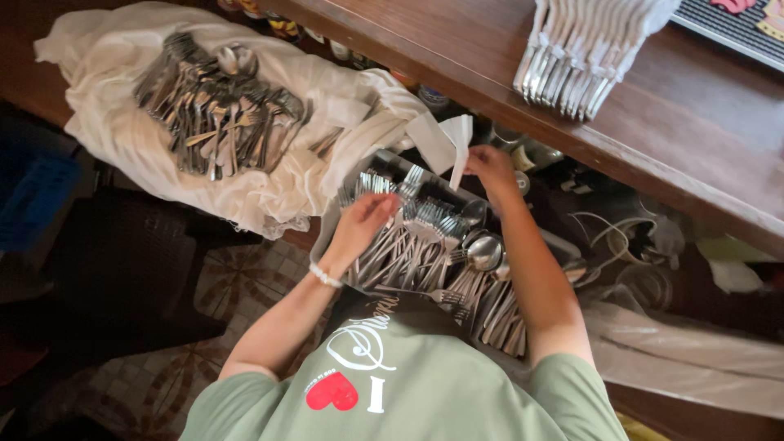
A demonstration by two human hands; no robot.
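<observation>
A row of napkin-wrapped cutlery [584, 53] already lies on the counter [653, 139], while the left hand [363, 220] grips forks [408, 237] in the still-full tray [327, 237] and the right hand [490, 167] pinches a folded white napkin [460, 151], with more loose cutlery [216, 106] waiting on the cloth [106, 122].

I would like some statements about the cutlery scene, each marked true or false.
1. The left hand reaches into the tray of forks and spoons. True.
2. The right hand holds a knife. False: it holds a white napkin.
3. A heap of cutlery lies on a white cloth. True.
4. The wooden counter bears nothing. False: a row of wrapped cutlery lies on it.
5. The left wrist wears a white bracelet. True.
</observation>
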